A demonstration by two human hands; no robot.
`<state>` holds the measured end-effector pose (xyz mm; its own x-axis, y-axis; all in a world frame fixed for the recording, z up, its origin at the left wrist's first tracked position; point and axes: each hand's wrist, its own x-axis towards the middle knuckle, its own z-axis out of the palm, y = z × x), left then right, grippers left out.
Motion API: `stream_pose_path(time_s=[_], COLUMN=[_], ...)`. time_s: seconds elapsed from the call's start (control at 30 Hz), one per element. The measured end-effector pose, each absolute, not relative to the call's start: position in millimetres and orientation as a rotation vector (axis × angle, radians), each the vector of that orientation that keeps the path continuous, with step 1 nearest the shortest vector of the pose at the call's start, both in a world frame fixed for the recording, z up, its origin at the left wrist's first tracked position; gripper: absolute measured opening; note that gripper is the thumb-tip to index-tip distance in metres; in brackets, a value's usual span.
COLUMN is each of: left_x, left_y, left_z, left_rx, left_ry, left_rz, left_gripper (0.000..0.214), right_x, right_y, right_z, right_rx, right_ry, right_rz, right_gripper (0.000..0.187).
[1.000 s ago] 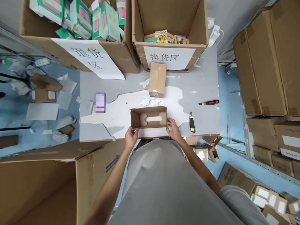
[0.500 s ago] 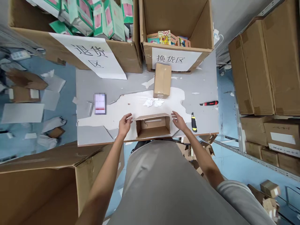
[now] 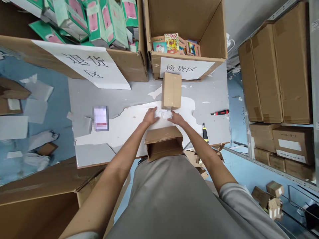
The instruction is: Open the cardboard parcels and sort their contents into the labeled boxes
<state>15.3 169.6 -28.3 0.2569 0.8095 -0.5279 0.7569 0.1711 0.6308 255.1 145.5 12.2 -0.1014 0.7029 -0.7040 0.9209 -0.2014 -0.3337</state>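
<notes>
Gathering seems in hand — left hand (image 3: 150,116) and right hand (image 3: 177,118), apart, touch crumpled paper (image 3: 164,114) beyond the open box (image 3: 164,134) at the tabletop (image 3: 93,154) front edge, grip unclear — calling next for secure pinching.

1. "退货区" stands in large black characters, on two lines, on the white paper sheet (image 3: 83,64) fixed to the big, open, brown cardboard box (image 3: 127,63) at the table's far left.
2. "换货区" runs in black on one line across the white rectangular paper sign (image 3: 186,73) on the open brown cardboard box (image 3: 155,65) beside it.
3. Dark marks on the brown cardboard carton (image 3: 305,135) with white labels, on the right-hand shelf, are too small to read.
</notes>
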Motion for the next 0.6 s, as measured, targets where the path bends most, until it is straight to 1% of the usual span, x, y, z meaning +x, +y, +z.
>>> stream_pose_path(time_s=[0.03, 0.1, 0.17, 0.27, 0.33, 0.47, 0.53, 0.6], left_x=[19, 24, 24, 22, 19, 6, -4, -17], left_y=[171, 174, 174, 171, 168, 163, 160, 152], left_z=[-29, -31, -31, -29, -24, -2, 15, 38], left_rx=[1.622, 1.678, 1.694, 1.687, 1.682, 1.685, 1.690, 1.673], left_ry=[1.492, 1.482, 1.460, 1.431, 1.428, 1.456, 1.478, 1.492], left_rz=[0.018, -0.062, -0.104, -0.119, -0.116, -0.066, -0.005, 0.140], left_gripper=[0.095, 0.088, 0.074, 0.050, 0.040, 0.032, 0.032, 0.033], right_x=[252, 248, 247, 247, 249, 255, 263, 275], right_y=[147, 148, 146, 141, 137, 130, 127, 121], right_z=[12, 11, 9, 8, 8, 16, 27, 43], right_rx=[1.888, 1.849, 1.821, 1.810, 1.814, 1.856, 1.899, 2.024], right_ry=[1.798, 1.813, 1.817, 1.805, 1.803, 1.823, 1.836, 1.868], right_rz=[-1.165, -1.115, -1.076, -1.037, -1.035, -1.063, -1.071, -1.107], right_gripper=[0.074, 0.065, 0.053, 0.042, 0.032, 0.013, 0.010, 0.010])
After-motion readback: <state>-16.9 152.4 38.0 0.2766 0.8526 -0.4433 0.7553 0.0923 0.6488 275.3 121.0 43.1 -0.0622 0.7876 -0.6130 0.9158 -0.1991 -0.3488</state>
